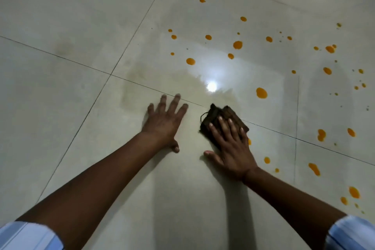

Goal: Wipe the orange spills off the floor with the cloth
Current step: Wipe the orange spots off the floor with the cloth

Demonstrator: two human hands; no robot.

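Right grip [231,148], a bare hand, is lying flat on the dark brown cloth [220,114], fingers straight and pressing down on it, not curled round it, thumb sticking out to the left on the bare tile; the cloth is sitting folded on the floor [81,16] at frame centre, its far end poking out past the fingertips, a loose thread looping off its left edge, and it is lying across a dark grout line [60,57]. Left grip [164,122] is released, palm down on the floor just left of the cloth and apart from it, fingers spread, holding nothing. Orange spills [261,92] are dotting the tiles in many drops, big and small, mostly beyond and to the right of the cloth, running from the far top down to the lower right edge; one small drop [249,141] is peeking out just beside the little-finger side of the right grip. A dull wet smear [182,79] is showing on the tile just beyond both hands, with a bright lamp glare [211,87] reflecting in it. Light blue sleeves [26,235] are showing rolled up at both lower corners, forearms bare
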